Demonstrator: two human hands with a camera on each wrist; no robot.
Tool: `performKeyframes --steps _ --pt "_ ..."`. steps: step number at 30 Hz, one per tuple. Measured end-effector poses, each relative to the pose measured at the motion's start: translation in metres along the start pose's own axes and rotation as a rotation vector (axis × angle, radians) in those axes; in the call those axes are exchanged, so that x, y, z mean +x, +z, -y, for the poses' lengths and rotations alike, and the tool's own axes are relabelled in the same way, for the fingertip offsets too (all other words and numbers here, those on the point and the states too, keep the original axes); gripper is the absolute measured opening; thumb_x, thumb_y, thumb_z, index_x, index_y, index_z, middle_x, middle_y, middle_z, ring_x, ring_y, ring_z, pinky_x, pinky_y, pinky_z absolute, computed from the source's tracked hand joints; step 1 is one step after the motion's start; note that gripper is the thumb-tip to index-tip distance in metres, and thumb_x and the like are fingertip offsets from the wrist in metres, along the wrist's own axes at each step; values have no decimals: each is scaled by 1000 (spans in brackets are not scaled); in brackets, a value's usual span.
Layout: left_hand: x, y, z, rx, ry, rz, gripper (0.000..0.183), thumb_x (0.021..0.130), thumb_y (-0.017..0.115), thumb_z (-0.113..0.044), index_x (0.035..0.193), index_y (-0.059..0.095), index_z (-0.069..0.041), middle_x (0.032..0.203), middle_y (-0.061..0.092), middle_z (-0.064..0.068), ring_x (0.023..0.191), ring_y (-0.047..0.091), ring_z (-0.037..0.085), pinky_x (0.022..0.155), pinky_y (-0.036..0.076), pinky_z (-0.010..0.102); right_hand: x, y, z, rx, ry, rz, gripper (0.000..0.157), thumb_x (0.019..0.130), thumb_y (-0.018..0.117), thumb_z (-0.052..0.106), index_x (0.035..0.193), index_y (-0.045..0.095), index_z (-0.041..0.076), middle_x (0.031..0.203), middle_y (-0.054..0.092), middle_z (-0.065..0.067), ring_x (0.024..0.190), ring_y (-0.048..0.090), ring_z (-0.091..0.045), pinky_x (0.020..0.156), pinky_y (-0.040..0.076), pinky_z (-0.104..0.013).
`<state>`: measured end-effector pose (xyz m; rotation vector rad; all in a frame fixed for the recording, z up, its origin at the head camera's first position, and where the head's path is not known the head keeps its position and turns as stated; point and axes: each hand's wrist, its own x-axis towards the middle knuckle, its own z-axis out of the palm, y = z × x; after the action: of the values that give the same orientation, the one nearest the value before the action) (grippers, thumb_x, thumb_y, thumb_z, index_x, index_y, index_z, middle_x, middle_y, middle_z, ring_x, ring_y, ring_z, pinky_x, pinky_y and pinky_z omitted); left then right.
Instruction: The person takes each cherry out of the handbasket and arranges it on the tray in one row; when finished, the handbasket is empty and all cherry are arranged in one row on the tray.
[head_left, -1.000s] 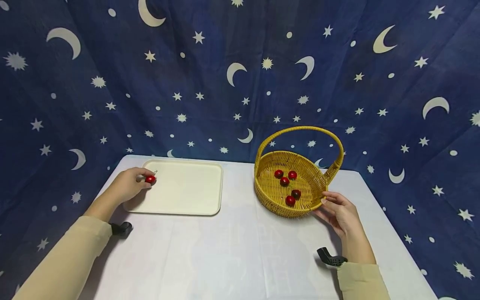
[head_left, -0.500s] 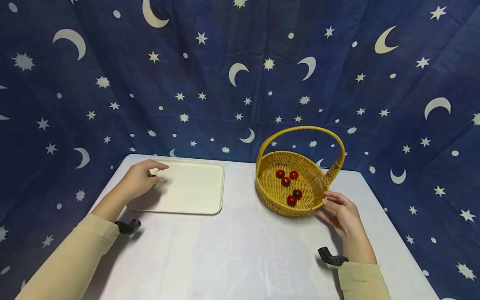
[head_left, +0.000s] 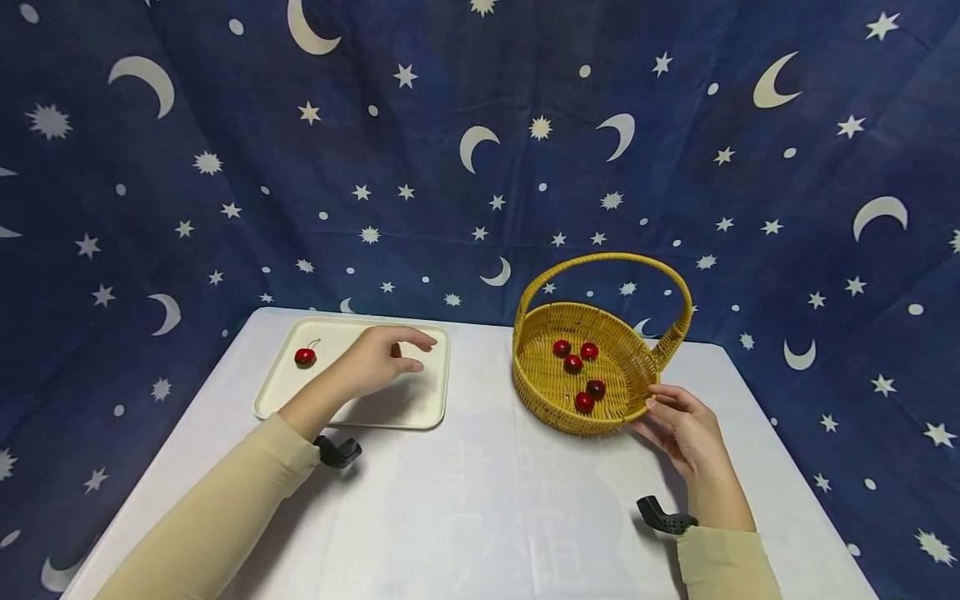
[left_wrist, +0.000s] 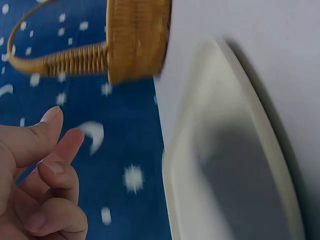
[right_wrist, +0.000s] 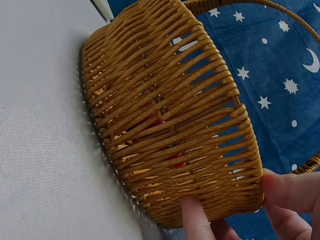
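My left hand (head_left: 375, 362) hovers over the right half of a cream rectangular tray (head_left: 281, 390), thumb and fingers apart with nothing between them. Behind it, a single red cherry (head_left: 304, 357) with a thin stem lies near the tray's left end. At the lower right rim of a yellow-brown wicker basket (head_left: 534, 404), my right hand (head_left: 688, 433) holds the wall, thumb at the rim and fingers against the outside, as the right wrist view shows. Several dark red cherries (head_left: 573, 363) lie on the basket's floor.
A tall arched handle (head_left: 607, 257) rises over the basket. Both tray and basket stand on a table with a white cloth (head_left: 480, 500). Directly behind the table hangs a dark blue curtain (head_left: 420, 150) with moons and stars.
My left hand has released the cherry onto the tray's left end and moved right across the tray. The right hand and basket have kept their place.
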<state>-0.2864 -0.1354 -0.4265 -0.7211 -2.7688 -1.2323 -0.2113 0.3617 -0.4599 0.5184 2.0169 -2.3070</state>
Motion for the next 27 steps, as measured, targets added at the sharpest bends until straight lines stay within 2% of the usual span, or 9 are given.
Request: performKeyframes --steps 6,10,13,17,20,23,27 --pt "31 45 -40 -54 82 106 37 92 83 -8 126 79 -22 113 82 -3 68 55 12 65 48 27 0 0 -2 -23 -6 -1 29 104 68 5 130 70 18 115 63 7 104 75 -12 90 64 -37" --pt "42 67 -59 -88 117 149 36 92 84 -9 126 79 -21 114 82 -3 68 55 10 64 48 25 1 3 -4 -25 0 6 26 105 68 7 128 70 18 115 62 6 104 75 -13 91 64 -37" --pt "48 79 -73 -106 132 167 34 93 84 -10 125 79 -20 118 81 -1 70 56 11 66 49 25 2 5 -5 -30 8 7 29 105 68 8 133 68 15 118 62 5 107 75 -14 91 64 -37" --pt "58 94 -94 -133 145 198 32 95 82 -9 126 79 -18 126 79 0 83 61 13 77 53 25 3 5 -4 -34 13 11 32 105 68 7 137 66 14 119 62 5 109 75 -14 92 64 -37" --pt "69 109 -107 -159 154 242 32 96 80 -7 126 78 -17 129 78 0 96 65 17 85 54 26 2 3 -3 -26 13 9 28 105 68 7 130 70 18 118 63 6 107 75 -12 91 64 -36" --pt "83 125 -117 -168 146 286 32 96 80 -6 127 78 -17 127 78 1 104 68 21 89 55 25 1 0 -3 -22 11 11 26 104 69 6 127 71 19 117 63 5 106 75 -12 91 64 -37" --pt "100 146 -128 -168 128 330 34 97 78 -7 130 76 -15 127 77 1 114 70 20 96 55 23 1 -3 -1 -29 0 14 27 104 69 8 130 70 17 117 64 6 104 75 -11 91 64 -37"
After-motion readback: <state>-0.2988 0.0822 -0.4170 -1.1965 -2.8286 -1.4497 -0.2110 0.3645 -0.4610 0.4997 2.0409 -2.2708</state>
